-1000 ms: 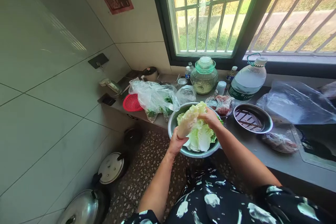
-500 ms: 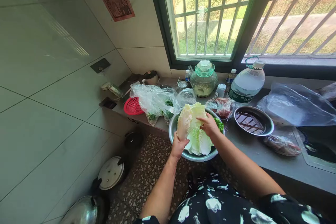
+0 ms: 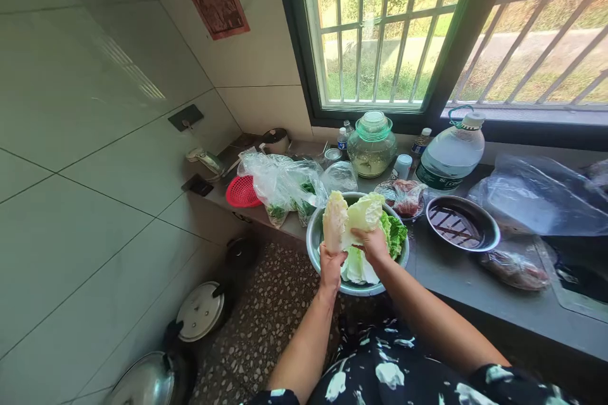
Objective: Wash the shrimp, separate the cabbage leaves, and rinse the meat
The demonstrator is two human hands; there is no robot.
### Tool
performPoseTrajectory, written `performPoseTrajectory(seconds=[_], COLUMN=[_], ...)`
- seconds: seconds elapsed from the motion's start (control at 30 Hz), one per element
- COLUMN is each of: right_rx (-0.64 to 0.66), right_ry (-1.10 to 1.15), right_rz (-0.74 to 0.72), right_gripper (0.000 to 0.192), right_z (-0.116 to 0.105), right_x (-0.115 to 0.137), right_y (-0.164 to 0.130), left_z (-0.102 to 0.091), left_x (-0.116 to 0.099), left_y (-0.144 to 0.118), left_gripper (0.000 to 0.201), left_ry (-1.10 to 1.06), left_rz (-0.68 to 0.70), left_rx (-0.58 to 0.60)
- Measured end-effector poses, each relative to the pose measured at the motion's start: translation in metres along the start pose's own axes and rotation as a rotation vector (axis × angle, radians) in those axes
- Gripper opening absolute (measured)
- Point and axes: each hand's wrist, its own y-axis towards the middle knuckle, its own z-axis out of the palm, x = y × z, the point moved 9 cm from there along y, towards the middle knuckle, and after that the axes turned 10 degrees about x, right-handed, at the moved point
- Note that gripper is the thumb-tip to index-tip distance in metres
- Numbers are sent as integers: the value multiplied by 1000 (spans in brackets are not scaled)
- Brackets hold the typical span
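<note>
left hand [image 3: 331,266] grips the base of a napa cabbage [image 3: 335,220], fingers wrapped round the stem end. the cabbage's long axis stands close to upright, leafy tip pointing up and slightly away toward the window, base down in the palm. it is held above the near-left part of a steel bowl [image 3: 314,242] on the counter [image 3: 456,272].

right hand [image 3: 372,244] is closed on a single pale leaf [image 3: 365,212], thumb and fingers pinching its lower part; the leaf leans away to the right of the head, its frilled end up, the two parting in a v from the base (whether the leaf is still joined at the stem cannot be told, the hands cover it).

in the bowl, under the hands: loose white-green leaves [image 3: 393,233].

on the counter beside the bowl: dark metal dish [image 3: 462,223] to the right, clear plastic bag of greens [image 3: 280,182] to the left, red strainer [image 3: 241,192] further left, glass jar [image 3: 371,147] and large water bottle [image 3: 450,155] by the window.
</note>
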Motion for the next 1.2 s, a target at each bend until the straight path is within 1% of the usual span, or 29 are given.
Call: performPoseTrajectory(seconds=[0.07, 0.1, 0.13, 0.2, 0.27, 0.37, 0.43, 0.5, 0.57, 0.63, 0.67, 0.73, 0.8, 0.87, 0.97, 1.0, 1.03, 1.07, 1.1, 1.13, 1.2], right_rx=[-51, -61, -66, -78, -75, -50, -63, -66, -9, 72, 104, 126, 85, 65, 97, 74, 33, 0, 3, 49, 226], right_ry=[-124, -190, -252, -373, -499, -614, -559, -383, -167, -25, 9, 25, -30, -151, -457, -572, -671, -736, -748, -711, -566], right_rz=[-148, -208, -253, -312, -357, -390, -368, -249, -72, 82, 125, 149, 110, 102, 155, 125, 55, -41, -137, -209, -251], right_gripper=[42, 40, 37, 30, 22, 18, 21, 28, 36, 39, 39, 39, 40, 41, 42, 44, 46, 49, 50, 50, 55], right_z=[-2, -1, 0, 4, 9, 15, 8, -4, -12, -12, -12, -15, -27, -39, -50, -53, -53, -49, -40, -28, 4], right_x=[6, 9, 12, 19, 28, 39, 41, 32, 14, 1, 0, 6, 22, 35, 39, 43, 51, 60, 68, 73, 77], right_y=[-3, -6, -10, -21, -34, -43, -36, -20, -3, 8, 11, 16, 23, 30, 35, 34, 31, 26, 19, 12, -1], left_z=[-2, -1, 1, 7, 11, 13, 15, 21, 29, 35, 38, 44, 47, 45, 39, 37, 36, 35, 34, 34, 34], left_x=[7, 10, 15, 24, 32, 38, 37, 29, 14, -4, -11, -16, -13, -9, -7, -6, -4, -3, -1, 1, 1], left_y=[4, 6, 9, 13, 15, 14, 13, 11, 9, 7, 5, -2, -9, -15, -15, -14, -13, -12, -12, -12, -14], left_gripper=[52, 47, 42, 37, 36, 35, 37, 40, 38, 33, 30, 27, 28, 28, 46, 49, 48, 45, 43, 41, 41], left_ry=[-24, -40, -53, -101, -165, -223, -250, -303, -358, -381, -381, -362, -335, -328, -373, -385, -389, -384, -373, -360, -326], left_rz=[-7, -6, -19, -55, -92, -135, -163, -176, -148, -104, -101, -159, -247, -289, -274, -275, -283, -300, -325, -351, -397], left_rx=[-79, -94, -85, -44, -12, -18, 2, 74, 181, 292, 351, 474, 573, 609, 578, 561, 543, 529, 520, 517, 537])
